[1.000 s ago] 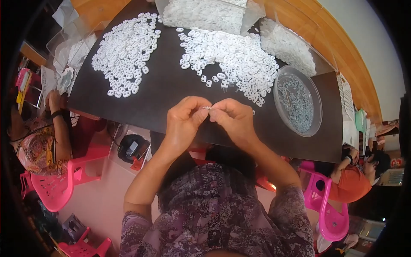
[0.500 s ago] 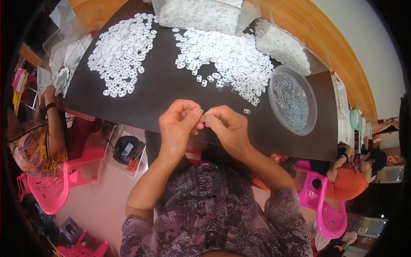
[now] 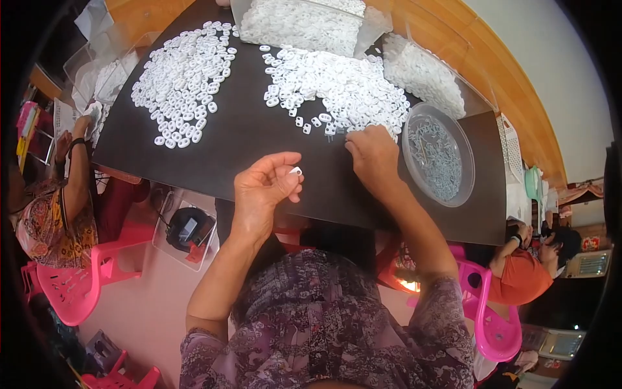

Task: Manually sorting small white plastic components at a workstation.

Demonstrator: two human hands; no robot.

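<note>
A small white plastic piece with a hole [image 3: 296, 171] is pinched between the thumb and fingers of my left hand [image 3: 258, 189], above the table's front part. My right hand [image 3: 377, 159] rests by the near edge of the larger heap of white two-hole pieces [image 3: 330, 78]. Its fingers are curled down, and whatever lies under the fingertips is hidden. A few small grey screws [image 3: 332, 131] lie on the dark table [image 3: 240, 152] just left of those fingertips. Right of this hand stands a round clear tub [image 3: 471, 178] holding many small grey screws [image 3: 440, 159].
Another heap of white oval pieces [image 3: 181, 84] covers the table's left side. Clear bins of white pieces [image 3: 301, 26] stand at the back. One person [image 3: 71, 201] sits at left, another in orange [image 3: 525, 275] at right. Pink chairs [image 3: 71, 288] flank me.
My hands were together at the front of the table. The right hand has moved away, right and forward, to the heap's edge; the left stays put, its white piece now showing.
</note>
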